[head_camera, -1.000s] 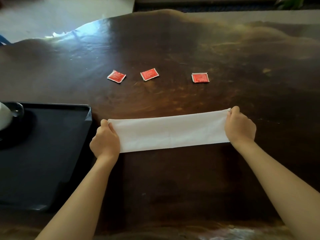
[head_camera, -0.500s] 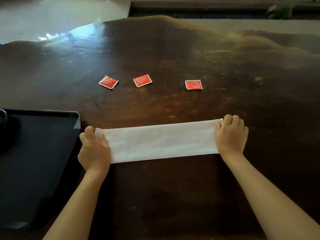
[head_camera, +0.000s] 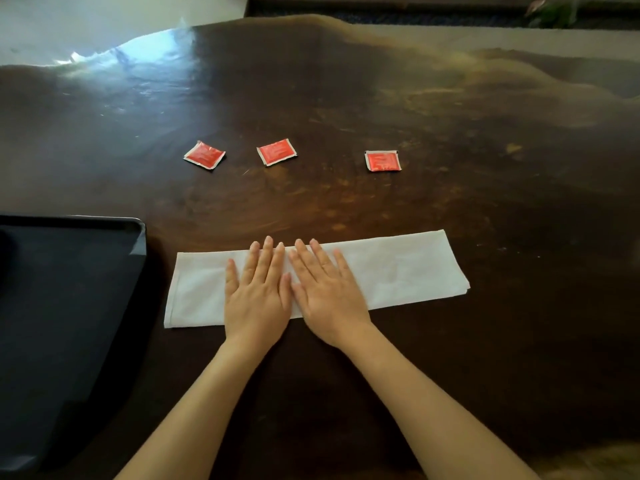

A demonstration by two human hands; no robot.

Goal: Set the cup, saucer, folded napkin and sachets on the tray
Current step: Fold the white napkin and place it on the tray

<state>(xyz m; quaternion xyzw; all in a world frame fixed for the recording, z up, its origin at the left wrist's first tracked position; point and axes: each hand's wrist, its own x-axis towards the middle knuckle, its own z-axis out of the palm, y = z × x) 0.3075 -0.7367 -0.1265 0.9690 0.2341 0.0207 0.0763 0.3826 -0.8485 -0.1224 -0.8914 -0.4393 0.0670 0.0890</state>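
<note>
A white napkin, folded into a long strip, lies flat on the dark wooden table. My left hand and my right hand rest side by side on its middle, palms down, fingers spread, gripping nothing. Three red sachets lie in a row farther back: a left sachet, a middle sachet and a right sachet. The black tray sits at the left, its corner close to the napkin's left end. The cup and saucer are out of view.
The table's wavy far edge runs along the top, with pale floor beyond it at the left and a plant at the top right. Bare tabletop lies to the right of the napkin.
Both hands have let go of the napkin's ends and moved inward to its middle, now lying flat on it. The view has shifted right, so less of the tray shows.
</note>
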